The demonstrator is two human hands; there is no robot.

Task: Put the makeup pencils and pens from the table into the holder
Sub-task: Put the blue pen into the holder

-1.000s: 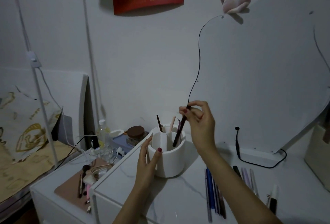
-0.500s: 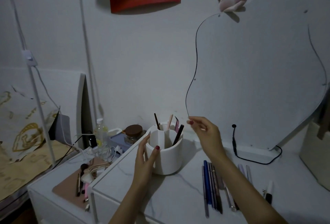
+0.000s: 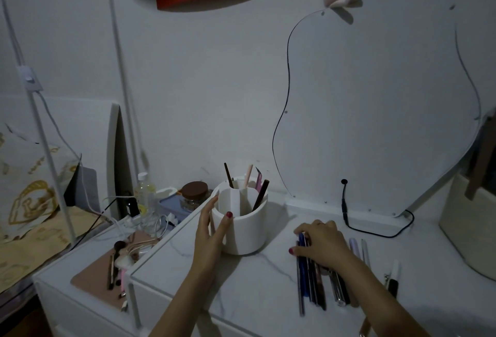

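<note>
A white round holder [image 3: 245, 232] with inner dividers stands on the white marble-look table [image 3: 255, 283]. Several pencils stand in it, among them a dark brown one [image 3: 261, 194] leaning right. My left hand [image 3: 210, 232] cups the holder's left side. My right hand [image 3: 320, 242] lies palm down on the far ends of a row of pens and pencils [image 3: 311, 283] lying flat on the table; its fingers hide whether any is gripped. More pens [image 3: 358, 249] and a black-and-white marker [image 3: 393, 279] lie to the right.
A wavy mirror [image 3: 375, 108] leans on the wall behind, with a black cable [image 3: 346, 208] at its base. A beige bag [image 3: 469, 224] stands at the right. A lower side cabinet [image 3: 88, 269] at the left carries brushes, a bottle and a jar.
My right hand let go of the dark brown pencil in the holder, then dropped down and right onto the row of pens. My left hand stayed on the holder.
</note>
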